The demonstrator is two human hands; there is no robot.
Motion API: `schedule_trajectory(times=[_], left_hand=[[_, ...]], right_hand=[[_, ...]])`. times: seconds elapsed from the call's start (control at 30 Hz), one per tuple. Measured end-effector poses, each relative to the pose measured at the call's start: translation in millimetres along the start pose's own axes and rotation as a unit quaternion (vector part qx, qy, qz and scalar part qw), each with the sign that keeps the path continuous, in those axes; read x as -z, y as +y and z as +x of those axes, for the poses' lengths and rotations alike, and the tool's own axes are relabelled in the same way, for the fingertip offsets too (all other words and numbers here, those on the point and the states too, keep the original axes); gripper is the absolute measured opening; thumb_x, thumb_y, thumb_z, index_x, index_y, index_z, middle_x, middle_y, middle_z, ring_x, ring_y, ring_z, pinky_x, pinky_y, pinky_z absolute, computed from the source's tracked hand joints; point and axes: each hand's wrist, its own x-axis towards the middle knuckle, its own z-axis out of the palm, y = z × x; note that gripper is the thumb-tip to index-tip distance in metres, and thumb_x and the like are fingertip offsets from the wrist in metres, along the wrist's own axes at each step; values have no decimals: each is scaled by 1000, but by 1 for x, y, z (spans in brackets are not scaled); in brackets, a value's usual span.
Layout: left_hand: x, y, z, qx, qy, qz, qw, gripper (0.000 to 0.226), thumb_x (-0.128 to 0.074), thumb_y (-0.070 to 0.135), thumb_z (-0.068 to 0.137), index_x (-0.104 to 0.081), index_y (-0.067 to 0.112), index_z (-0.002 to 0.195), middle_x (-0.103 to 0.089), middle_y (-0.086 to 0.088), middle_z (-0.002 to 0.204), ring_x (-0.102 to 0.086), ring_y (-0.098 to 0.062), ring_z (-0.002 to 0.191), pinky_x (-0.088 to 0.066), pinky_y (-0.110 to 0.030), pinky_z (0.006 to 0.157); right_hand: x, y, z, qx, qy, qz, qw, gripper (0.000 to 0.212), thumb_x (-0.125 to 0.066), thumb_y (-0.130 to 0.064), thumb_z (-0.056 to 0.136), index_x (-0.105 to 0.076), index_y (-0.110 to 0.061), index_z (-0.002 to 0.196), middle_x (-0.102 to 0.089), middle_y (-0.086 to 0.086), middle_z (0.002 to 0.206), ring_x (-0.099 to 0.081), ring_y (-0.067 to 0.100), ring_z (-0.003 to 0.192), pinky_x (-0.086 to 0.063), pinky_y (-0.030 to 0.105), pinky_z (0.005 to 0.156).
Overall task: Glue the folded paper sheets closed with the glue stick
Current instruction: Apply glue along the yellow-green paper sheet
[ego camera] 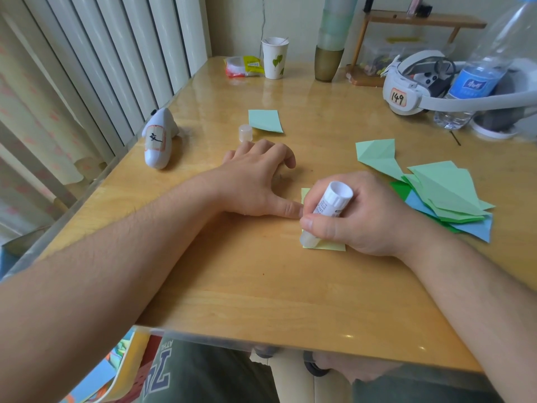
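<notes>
The right hand (pixel 357 216) gripped the glue stick (pixel 325 213) tip-down on a yellow-green folded sheet (pixel 328 245), apparently pinned by the splayed left hand's (pixel 255 175) thumb; steady pressure would keep strokes even.

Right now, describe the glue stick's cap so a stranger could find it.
On the wooden table, look beyond the left hand toward the pale green folded sheet. The cap stands just left of it: small, translucent, the only plastic cylinder there.
</notes>
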Motion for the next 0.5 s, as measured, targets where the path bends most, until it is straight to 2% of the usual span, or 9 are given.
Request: schedule_trajectory(times=[0.17, 0.3, 0.4, 0.5], left_hand=[[0, 0, 0, 1, 2, 1, 1000, 96, -49, 94, 42, -39, 46, 125, -37, 14, 134, -27, -14, 125, -26, -41, 111], [-1, -1, 1, -4, 4, 10, 1000, 94, -53, 97, 47, -40, 46, 126, -36, 15, 134, -28, -15, 127, -26, -41, 109], [-1, -1, 1, -6, 10, 17, 1000, 88, -63, 92, 57, -40, 44, 128, -36, 14, 136, -29, -18, 131, -25, -41, 110], [-1, -1, 1, -7, 10, 18, 1000, 87, -63, 91, 58, -40, 45, 128, -35, 15, 133, -28, -18, 132, -25, -40, 110]], right_hand=[[3, -5, -1, -11, -11, -31, 999, 18, -79, -40, 73, -71, -24, 75, -71, 1, 78, -64, 19, 74, -49, 33, 64], [9, -10, -5, -16, -12, -76, 997, 16, -77, -37, 69, -70, -23, 74, -67, 1, 78, -61, 15, 70, -50, 36, 66], [13, -12, -6, -28, -10, -104, 994, 20, -75, -41, 67, -69, -22, 73, -65, -1, 79, -60, 14, 70, -50, 39, 67], [17, -12, -8, -42, -10, -120, 992, 24, -72, -46, 64, -69, -23, 72, -65, -2, 79, -59, 13, 69, -53, 42, 71]])
